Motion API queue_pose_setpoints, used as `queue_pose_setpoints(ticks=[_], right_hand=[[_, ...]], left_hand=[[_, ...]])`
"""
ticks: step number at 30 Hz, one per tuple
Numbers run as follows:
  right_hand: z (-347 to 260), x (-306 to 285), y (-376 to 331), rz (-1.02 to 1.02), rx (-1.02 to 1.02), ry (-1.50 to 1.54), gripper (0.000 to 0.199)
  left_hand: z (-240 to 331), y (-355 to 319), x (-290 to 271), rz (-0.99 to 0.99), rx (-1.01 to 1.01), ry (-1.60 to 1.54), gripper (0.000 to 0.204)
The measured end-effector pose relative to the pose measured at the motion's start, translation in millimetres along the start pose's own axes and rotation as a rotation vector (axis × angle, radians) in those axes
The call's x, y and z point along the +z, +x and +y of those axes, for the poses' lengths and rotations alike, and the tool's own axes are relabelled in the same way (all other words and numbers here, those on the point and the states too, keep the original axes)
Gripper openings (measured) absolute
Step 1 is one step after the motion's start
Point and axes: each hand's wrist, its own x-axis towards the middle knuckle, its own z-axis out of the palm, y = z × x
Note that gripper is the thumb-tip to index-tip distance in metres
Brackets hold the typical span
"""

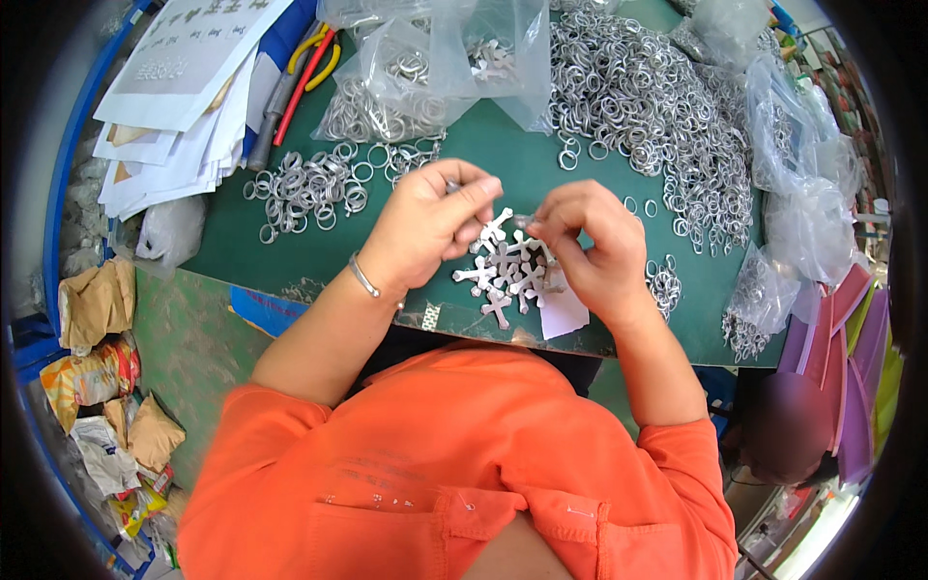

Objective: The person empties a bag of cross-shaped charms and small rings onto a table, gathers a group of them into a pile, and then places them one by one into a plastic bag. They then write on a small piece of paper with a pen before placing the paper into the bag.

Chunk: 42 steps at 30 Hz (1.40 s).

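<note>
My left hand (425, 227) is curled over the green table (512, 155), fingers pinching a small silver metal piece near its fingertips. My right hand (590, 242) faces it, thumb and fingers pinched on a small metal piece between the two hands. Below and between the hands lies a small pile of silver cross-shaped pendants (503, 271). A thin metal bracelet (363, 276) circles my left wrist. Which exact piece each hand grips is partly hidden by the fingers.
Heaps of silver rings (648, 106) cover the far right of the table, a smaller heap (309, 188) lies left. Clear plastic bags (435, 58) hold more rings. Paper sheets (184, 87), red and yellow-handled pliers (304, 72), bags on the floor (97, 367).
</note>
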Motion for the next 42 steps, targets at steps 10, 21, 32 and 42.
queue_pose_setpoints(ticks=[10,21,32,42], right_hand=[[-2,9,-25,0.104,-0.144,0.009,0.026],[1,-7,-20,-0.069,0.540,-0.087,0.013],[-5,-9,-14,-0.198,0.435,-0.144,0.021],[5,-12,-8,-0.006,0.810,0.545,0.009]], left_hand=[[-1,-2,2,-0.223,-0.065,0.107,0.017],[1,0,2,-0.199,-0.003,-0.113,0.014],[-2,6,-13,-0.228,-0.044,-0.536,0.024],[-3,7,-12,-0.291,0.042,-0.492,0.005]])
